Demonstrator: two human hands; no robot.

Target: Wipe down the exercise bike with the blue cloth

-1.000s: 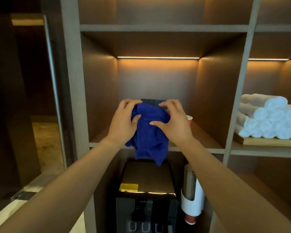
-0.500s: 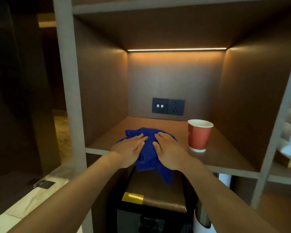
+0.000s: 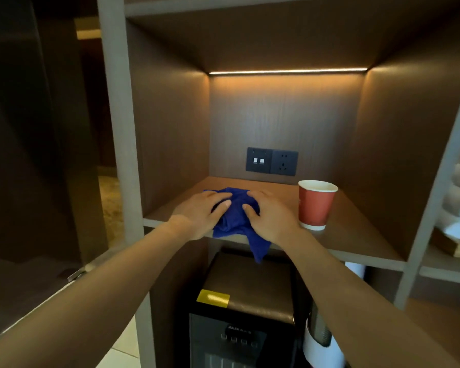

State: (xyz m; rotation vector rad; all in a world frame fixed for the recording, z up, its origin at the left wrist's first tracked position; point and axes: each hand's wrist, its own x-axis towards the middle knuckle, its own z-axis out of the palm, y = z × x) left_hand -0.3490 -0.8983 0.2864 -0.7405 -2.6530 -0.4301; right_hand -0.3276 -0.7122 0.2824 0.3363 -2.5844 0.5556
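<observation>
Blue cloth (image 3: pixel 234 217), soft crumpled fabric: lies bunched on the brown wooden shelf board (image 3: pixel 356 235), left of the red paper cup with a white rim (image 3: pixel 316 205), one corner drooping over the front edge.

Left hand (image 3: pixel 199 216): fingers fairly straight, lying on the cloth's far side from the cup, no grasp.

Right hand (image 3: pixel 271 219): same flat posture on the cloth's cup-side, close to the cup but not touching it.

Dark wall socket plate (image 3: pixel 272 162): behind the cup, to its left.

Black appliance with a yellow label (image 3: pixel 239 314): below the cup, to its left.

Exercise bike: not in view.

Risks:
- The overhanging corner could drag the cloth off the edge onto the appliance.
- A sideways sweep of the right wrist could tip the cup; its contents cannot be told.
</observation>
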